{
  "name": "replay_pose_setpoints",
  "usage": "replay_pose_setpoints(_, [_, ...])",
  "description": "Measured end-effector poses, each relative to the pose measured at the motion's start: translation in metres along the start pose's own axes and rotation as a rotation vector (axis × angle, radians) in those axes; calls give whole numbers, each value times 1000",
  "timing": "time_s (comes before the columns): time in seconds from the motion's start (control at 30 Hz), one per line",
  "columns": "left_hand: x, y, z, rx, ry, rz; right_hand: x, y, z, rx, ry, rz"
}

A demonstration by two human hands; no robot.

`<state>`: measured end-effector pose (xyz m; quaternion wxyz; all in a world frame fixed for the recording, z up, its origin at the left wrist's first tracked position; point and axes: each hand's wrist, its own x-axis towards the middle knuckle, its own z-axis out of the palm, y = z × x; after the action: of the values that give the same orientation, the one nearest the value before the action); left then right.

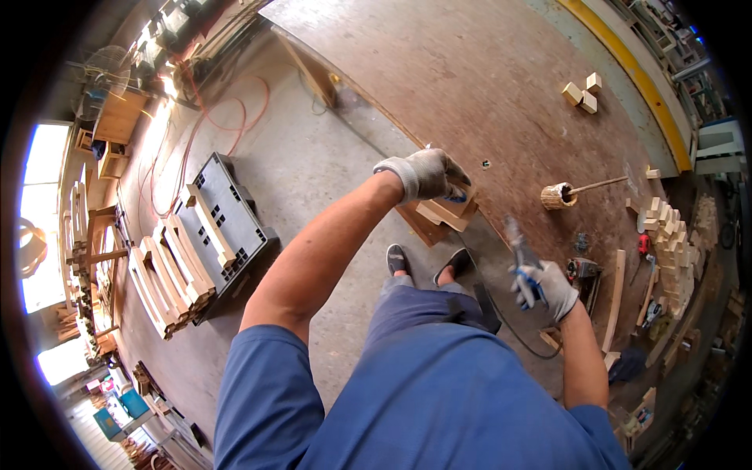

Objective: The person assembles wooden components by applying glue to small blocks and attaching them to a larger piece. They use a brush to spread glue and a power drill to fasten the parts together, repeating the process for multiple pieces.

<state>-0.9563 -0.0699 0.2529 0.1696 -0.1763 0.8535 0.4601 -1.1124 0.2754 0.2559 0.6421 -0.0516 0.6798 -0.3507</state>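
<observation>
My left hand (427,174), in a pale work glove, is bent over the near edge of the wooden worktable (470,102). Its fingers curl down around a light wooden piece (444,214), whose far end the hand partly hides. To the right, my right hand (547,288) hovers by the table edge in a matching glove with blue and grey patches. Its fingers reach forward, somewhat blurred and apart, with nothing visible in them. A round glue pot (557,196) with a stick in it stands on the table beyond this hand.
Three small wood blocks (580,95) lie farther back on the table. At right are a heap of cut wood pieces (670,243) and a red-handled screwdriver (644,244). Long wooden parts (168,274) lean by a dark plastic pallet (227,211) on the left. A black hose (517,335) hangs near my legs.
</observation>
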Motion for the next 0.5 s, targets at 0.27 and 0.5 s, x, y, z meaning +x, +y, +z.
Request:
replay_pose_setpoints(0.27, [-16, 24, -1, 388, -30, 201, 71, 40, -56, -919, 841, -81])
replay_pose_setpoints(0.5, [-23, 26, 14, 526, 24, 216, 89, 50, -57, -930, 896, -39])
